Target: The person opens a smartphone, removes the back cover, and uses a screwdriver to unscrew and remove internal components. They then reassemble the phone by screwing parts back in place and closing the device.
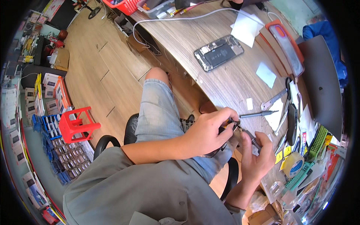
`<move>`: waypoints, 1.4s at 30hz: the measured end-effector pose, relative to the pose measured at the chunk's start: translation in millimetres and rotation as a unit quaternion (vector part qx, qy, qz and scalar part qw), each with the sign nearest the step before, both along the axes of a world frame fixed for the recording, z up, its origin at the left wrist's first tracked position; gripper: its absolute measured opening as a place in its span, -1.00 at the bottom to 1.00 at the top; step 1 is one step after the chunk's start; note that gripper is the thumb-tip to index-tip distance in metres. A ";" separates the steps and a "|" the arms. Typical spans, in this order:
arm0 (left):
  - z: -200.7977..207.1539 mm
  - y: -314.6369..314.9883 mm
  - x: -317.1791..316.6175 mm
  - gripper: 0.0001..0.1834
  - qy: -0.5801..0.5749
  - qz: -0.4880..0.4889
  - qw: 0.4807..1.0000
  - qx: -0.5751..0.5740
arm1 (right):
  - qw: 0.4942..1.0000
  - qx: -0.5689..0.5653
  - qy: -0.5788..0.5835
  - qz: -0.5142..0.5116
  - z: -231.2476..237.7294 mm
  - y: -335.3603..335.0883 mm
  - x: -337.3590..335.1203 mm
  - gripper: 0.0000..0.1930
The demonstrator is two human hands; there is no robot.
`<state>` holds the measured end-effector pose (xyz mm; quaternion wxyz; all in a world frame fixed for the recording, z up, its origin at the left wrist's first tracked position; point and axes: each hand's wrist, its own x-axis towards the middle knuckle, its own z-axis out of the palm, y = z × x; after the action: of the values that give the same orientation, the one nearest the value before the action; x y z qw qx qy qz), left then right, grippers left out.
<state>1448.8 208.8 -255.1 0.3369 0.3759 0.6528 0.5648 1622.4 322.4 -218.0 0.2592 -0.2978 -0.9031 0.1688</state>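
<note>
My left hand (212,131) is closed, thumb and fingers pinching a small dark part (236,125) at the table's near edge. A black flat piece (216,151) shows beneath this hand; whether it joins the small part, I cannot tell. My right hand (258,150) is closed around a slim grey pen-like tool (253,139), its tip pointed at the pinched part. Just beyond the fingers lies a grey screwdriver (258,114) on the wooden table (221,88). Farther off rests an opened phone (219,52), its battery and inner boards exposed.
Paper sheets (246,28) and a white cable (180,18) lie at the far side. On the right are a dark laptop (320,86), a black-handled tool (291,123), a tape roll (293,165) and green trays (318,142). A red stool (77,125) stands on the floor.
</note>
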 end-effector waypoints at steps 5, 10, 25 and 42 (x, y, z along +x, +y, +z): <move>-5.3 2.9 4.2 -0.79 0.027 0.045 0.996 0.075 | 0.996 -0.054 0.047 0.045 6.0 1.8 -12.4 -0.57; -2.8 -1.3 0.6 -0.77 0.021 0.017 0.999 0.030 | 0.992 -0.100 0.055 0.061 7.3 -0.2 -10.0 -0.60; -12.4 5.6 5.2 -0.80 -0.035 0.054 0.997 0.047 | 0.996 -0.038 0.064 0.050 5.4 2.9 -12.9 -0.61; -8.0 2.4 3.1 -0.79 -0.029 0.035 0.998 0.032 | 0.998 -0.006 0.055 0.025 7.1 5.2 -19.5 -0.61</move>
<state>1452.0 211.3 -263.1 0.3237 0.3464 0.6373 0.6074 1602.9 327.6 -210.9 0.3020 -0.2670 -0.8937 0.1971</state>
